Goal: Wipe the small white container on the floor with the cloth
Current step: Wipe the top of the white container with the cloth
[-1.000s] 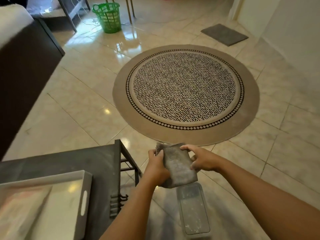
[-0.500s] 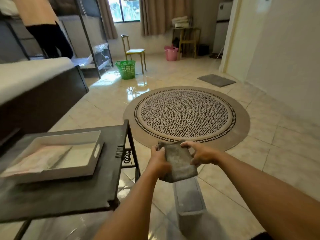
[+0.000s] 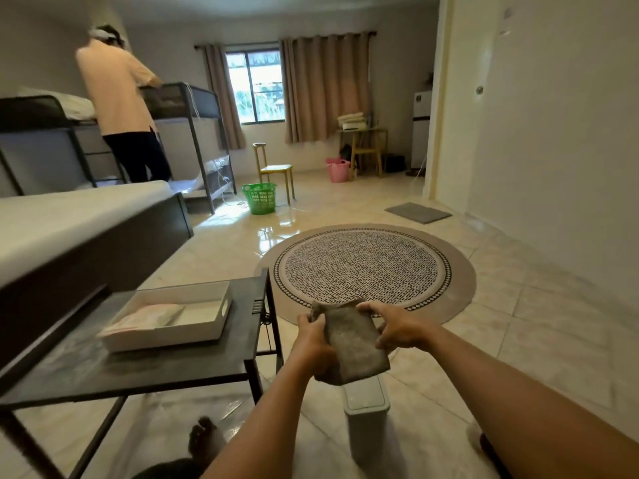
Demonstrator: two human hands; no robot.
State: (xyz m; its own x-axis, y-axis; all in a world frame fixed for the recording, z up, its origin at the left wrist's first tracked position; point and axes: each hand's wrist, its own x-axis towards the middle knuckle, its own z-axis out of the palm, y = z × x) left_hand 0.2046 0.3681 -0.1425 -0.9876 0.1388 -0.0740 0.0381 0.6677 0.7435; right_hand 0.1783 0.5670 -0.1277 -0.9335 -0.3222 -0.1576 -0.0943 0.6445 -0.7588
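I have the cloth (image 3: 349, 344) stretched between both hands: my left hand (image 3: 316, 344) is clamped on its left edge and my right hand (image 3: 397, 331) pinches the right edge near the top corner, so the cloth hangs as a flat folded panel in front of me. The small white container (image 3: 368, 426) stands on the floor (image 3: 518, 340) directly below the cloth's lower edge, upright, its long axis running up and down and its flat lid (image 3: 367, 394) facing up at me. It sits just right of the desk (image 3: 155, 368) and near my foot (image 3: 204, 440). The hands are above it, not touching it. Both look about equally near, the right perhaps slightly more in line with the lid. I judge the coming move is straight down, cloth onto the lid.
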